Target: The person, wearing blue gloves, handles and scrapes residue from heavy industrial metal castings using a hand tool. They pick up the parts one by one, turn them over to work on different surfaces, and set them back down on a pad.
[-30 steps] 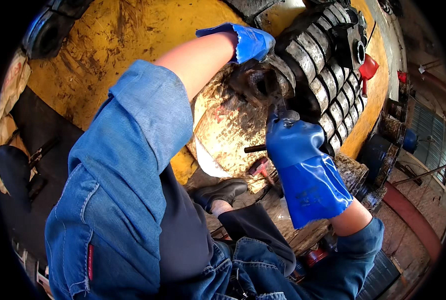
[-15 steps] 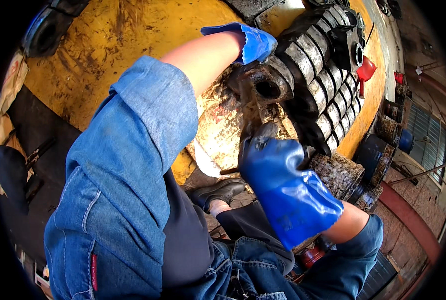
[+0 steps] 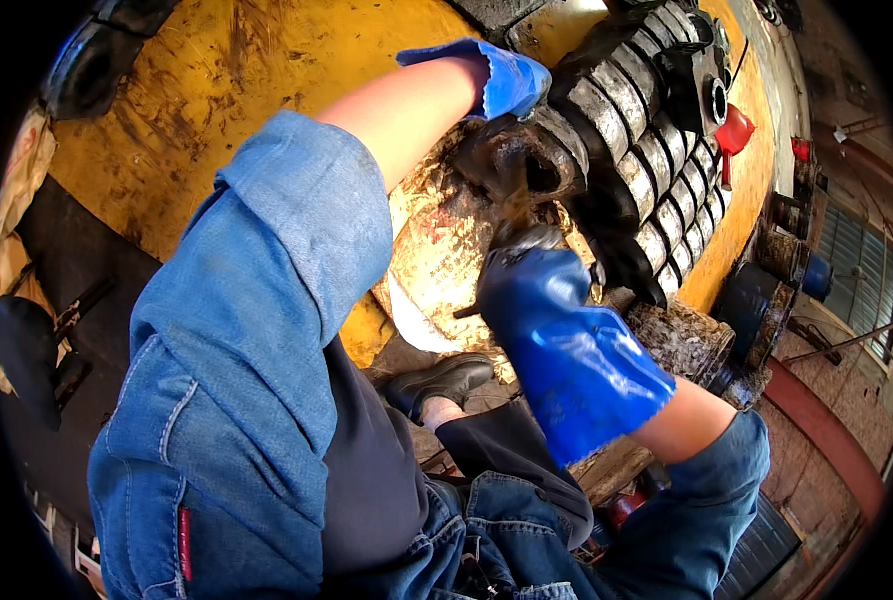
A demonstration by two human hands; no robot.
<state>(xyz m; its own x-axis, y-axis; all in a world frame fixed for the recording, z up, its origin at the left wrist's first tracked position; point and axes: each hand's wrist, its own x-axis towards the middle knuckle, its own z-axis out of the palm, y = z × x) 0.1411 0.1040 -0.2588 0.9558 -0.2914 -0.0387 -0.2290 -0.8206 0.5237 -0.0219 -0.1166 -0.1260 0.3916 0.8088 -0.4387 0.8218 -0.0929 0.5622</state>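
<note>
In a blue rubber glove, my right hand point(image 3: 538, 290) is closed round a brush, most of it hidden in the grip. Its brown bristles point(image 3: 514, 208) are smeared by motion against the near side of a dark, oily metal part point(image 3: 506, 165) with a round hole. A short dark handle end sticks out left of the glove. My left hand point(image 3: 518, 88), also blue-gloved, rests at the far upper side of this same part; its fingers are out of sight. Stained, shiny sheeting point(image 3: 436, 265) lies beneath the part.
Rows of similar black, grimy metal parts point(image 3: 636, 130) stand close together on the right of the yellow round table point(image 3: 216, 110). A red funnel-like thing point(image 3: 734, 132) is beyond them. A dirt-crusted drum point(image 3: 678, 340) stands at the table's right edge. My shoe point(image 3: 441, 385) shows below.
My right hand has shifted slightly up with the brush, whose bristles now reach higher on the part, near its hole. My left hand has barely moved.
</note>
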